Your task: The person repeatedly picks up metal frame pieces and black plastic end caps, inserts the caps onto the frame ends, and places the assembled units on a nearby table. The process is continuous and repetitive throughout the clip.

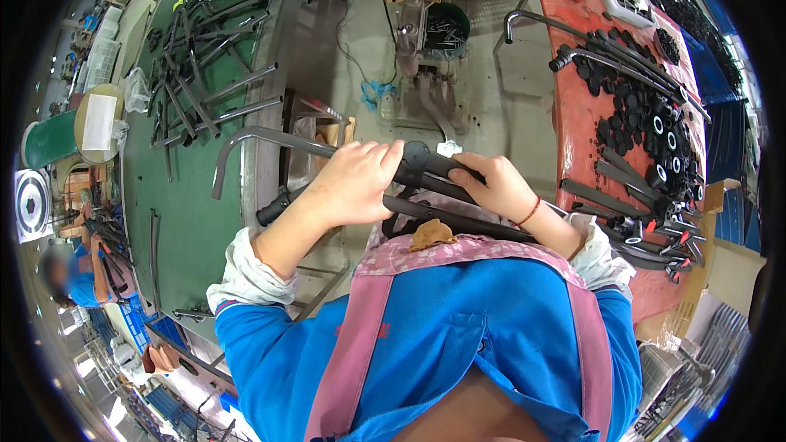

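While the left hand (356, 178) wraps a bent grey metal tube (270, 137), the right hand's (491, 187) grip pinches its black rubbery sleeve (430, 165).

Matt dark metal tube (270, 137); glossy orange tabletop (585, 127).

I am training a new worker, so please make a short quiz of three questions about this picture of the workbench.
1. True or false: both hands grip the same bent metal tube.
2. Which surface holds the many black round caps? A) the green table B) the red table C) the floor
3. Fill in: the long dark tubes lie piled on the ____ table at the person's left.

Key
1. True: the left hand and the right hand both close on the bent metal tube.
2. B: the black round caps lie on the red table.
3. Green: the long dark tubes lie on the green table.
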A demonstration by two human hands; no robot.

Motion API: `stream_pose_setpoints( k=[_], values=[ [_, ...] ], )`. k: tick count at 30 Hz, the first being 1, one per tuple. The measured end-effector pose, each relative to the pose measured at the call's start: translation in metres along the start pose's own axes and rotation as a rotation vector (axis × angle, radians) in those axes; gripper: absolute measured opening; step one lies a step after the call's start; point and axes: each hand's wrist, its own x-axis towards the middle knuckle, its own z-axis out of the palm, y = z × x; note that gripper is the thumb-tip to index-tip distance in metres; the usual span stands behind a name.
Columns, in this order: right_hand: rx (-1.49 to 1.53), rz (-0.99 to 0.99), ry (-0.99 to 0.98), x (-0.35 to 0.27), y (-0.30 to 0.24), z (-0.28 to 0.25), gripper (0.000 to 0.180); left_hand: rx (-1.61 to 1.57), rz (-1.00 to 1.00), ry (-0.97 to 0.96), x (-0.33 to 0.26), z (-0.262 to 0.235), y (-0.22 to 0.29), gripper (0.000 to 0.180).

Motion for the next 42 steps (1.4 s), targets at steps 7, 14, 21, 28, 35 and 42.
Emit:
stream_pose_setpoints(
  k=[7, 14, 21, 28, 35, 42],
  values=[
    [-0.049, 0.036, -0.056, 0.006, -0.008, -0.015, 0.021, -0.051, 0.118, 0.109, 0.007, 0.012, -0.012, 0.082],
    [-0.108, 0.024, -0.052, 0.03, -0.023, -0.015, 0.026, -0.186, 0.106, 0.077, 0.007, -0.001, -0.041, 0.085],
    [-0.15, 0.072, -0.125, 0.074, -0.05, -0.014, 0.029, -0.212, 0.129, 0.091, 0.009, -0.015, -0.085, 0.077],
    [-0.209, 0.056, -0.078, 0.133, -0.073, -0.031, 0.029, -0.186, 0.214, 0.217, 0.039, -0.046, -0.134, 0.074],
    [-0.346, -0.037, -0.019, 0.173, -0.058, -0.065, 0.032, -0.155, 0.233, 0.266, 0.083, -0.07, -0.154, 0.081],
    [-0.466, -0.177, 0.062, 0.188, -0.012, -0.07, 0.037, -0.125, 0.21, 0.182, 0.101, -0.073, -0.16, 0.083]
  ],
)
